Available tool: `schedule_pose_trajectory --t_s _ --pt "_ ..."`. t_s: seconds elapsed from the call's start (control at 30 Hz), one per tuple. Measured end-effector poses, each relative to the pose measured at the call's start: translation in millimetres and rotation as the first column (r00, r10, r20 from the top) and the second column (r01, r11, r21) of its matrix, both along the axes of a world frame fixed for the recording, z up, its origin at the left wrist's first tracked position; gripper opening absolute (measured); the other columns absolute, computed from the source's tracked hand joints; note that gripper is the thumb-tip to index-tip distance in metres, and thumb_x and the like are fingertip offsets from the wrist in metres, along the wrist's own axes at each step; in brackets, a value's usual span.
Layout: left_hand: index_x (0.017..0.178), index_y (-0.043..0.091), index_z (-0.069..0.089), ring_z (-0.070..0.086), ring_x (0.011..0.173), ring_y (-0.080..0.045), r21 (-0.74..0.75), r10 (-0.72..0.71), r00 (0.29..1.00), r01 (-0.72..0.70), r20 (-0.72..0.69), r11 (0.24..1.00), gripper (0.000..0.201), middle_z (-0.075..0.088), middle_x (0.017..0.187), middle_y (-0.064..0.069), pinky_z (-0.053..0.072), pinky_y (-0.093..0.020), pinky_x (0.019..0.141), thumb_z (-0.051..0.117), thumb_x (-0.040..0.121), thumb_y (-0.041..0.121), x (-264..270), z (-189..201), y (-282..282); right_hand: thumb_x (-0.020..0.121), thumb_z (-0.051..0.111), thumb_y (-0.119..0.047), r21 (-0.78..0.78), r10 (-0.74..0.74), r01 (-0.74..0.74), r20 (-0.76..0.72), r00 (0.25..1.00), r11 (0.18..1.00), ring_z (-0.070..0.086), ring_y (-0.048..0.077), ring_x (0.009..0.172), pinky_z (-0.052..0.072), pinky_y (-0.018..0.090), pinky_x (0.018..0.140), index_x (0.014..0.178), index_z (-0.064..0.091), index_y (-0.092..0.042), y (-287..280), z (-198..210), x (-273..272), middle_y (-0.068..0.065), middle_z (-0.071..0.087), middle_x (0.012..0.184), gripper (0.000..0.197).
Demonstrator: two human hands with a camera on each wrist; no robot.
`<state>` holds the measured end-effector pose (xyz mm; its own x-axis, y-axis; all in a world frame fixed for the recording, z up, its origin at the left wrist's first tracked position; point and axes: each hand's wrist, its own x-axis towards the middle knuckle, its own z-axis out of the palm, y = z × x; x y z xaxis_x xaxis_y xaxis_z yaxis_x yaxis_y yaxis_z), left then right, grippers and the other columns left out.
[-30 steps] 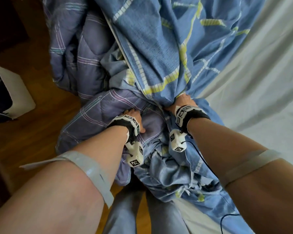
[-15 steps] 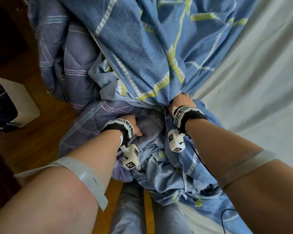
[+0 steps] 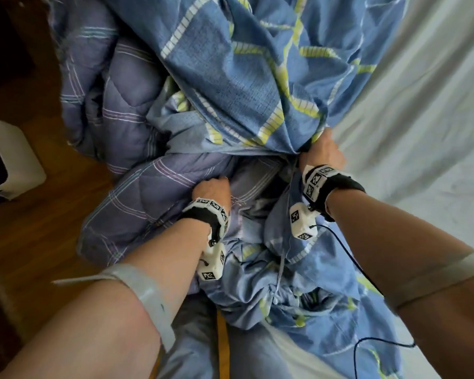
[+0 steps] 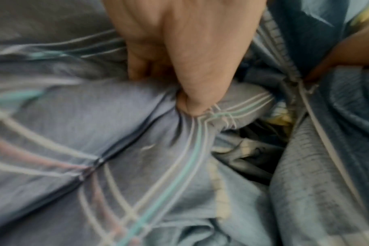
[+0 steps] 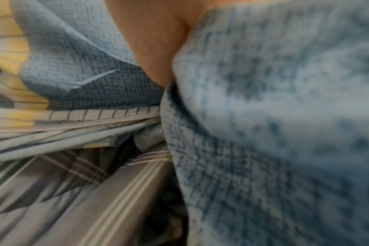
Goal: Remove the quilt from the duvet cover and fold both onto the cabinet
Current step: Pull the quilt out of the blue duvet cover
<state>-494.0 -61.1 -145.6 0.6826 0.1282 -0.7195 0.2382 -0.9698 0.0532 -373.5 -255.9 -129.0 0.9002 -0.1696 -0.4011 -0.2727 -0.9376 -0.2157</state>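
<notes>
A purple-grey quilt (image 3: 126,138) with thin plaid lines spills to the left over the floor. My left hand (image 3: 212,188) grips a bunched fold of it; in the left wrist view the thumb (image 4: 192,99) digs into the quilt (image 4: 95,133). The blue duvet cover (image 3: 246,77) with yellow and white stripes lies above and to the right. My right hand (image 3: 322,151) grips a gathered edge of the cover, its fingers buried in the cloth. In the right wrist view the duvet cover (image 5: 274,116) wraps my right hand (image 5: 156,50), with the quilt (image 5: 74,199) below it.
A pale sheet (image 3: 422,132) covers the bed on the right. Brown wooden floor (image 3: 39,228) lies to the left, with a white box (image 3: 19,157) on it. More of the cover is heaped in front of my legs (image 3: 197,351). A black cable (image 3: 353,258) runs from my right wrist.
My hands have drawn apart: the right one moved right and up with the cover, the left one held the quilt back. More quilt shows outside the cover.
</notes>
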Motion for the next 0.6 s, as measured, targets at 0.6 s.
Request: schedule_pose_trajectory --t_s 0.6 --pt "0.128 0.015 0.045 0.061 0.113 -0.031 0.07 0.136 0.991 -0.137 0.01 0.988 0.065 0.059 0.127 -0.009 0.049 -0.04 0.085 0.065 0.078 0.052 -37.7 52.1 55.6 0.086 0.05 -0.019 0.013 -0.08 0.082 -0.115 0.99 0.997 0.062 0.045 0.102 0.045 0.048 0.08 0.124 0.032 -0.008 42.0 14.9 -4.0 0.021 0.064 0.111 0.043"
